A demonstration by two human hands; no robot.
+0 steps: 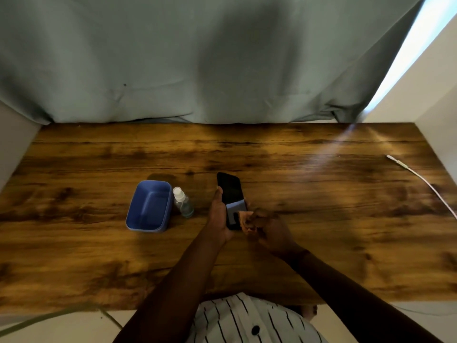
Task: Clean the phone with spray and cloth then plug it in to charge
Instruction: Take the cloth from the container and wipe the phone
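My left hand [218,216] grips a black phone [230,190] from its left side and holds it screen-up above the wooden table [321,194]. My right hand [268,230] is at the phone's lower right, its fingers curled and pinching what looks like a small grey-blue cloth [235,210] against the lower part of the screen. A small clear spray bottle [183,202] with a white top stands on the table left of the phone. A white charging cable [420,178] lies at the far right, its plug end pointing left.
An open blue plastic box [148,206] with nothing visible inside sits just left of the spray bottle. A grey-green curtain [197,58] hangs along the table's back edge. White walls close in both sides.
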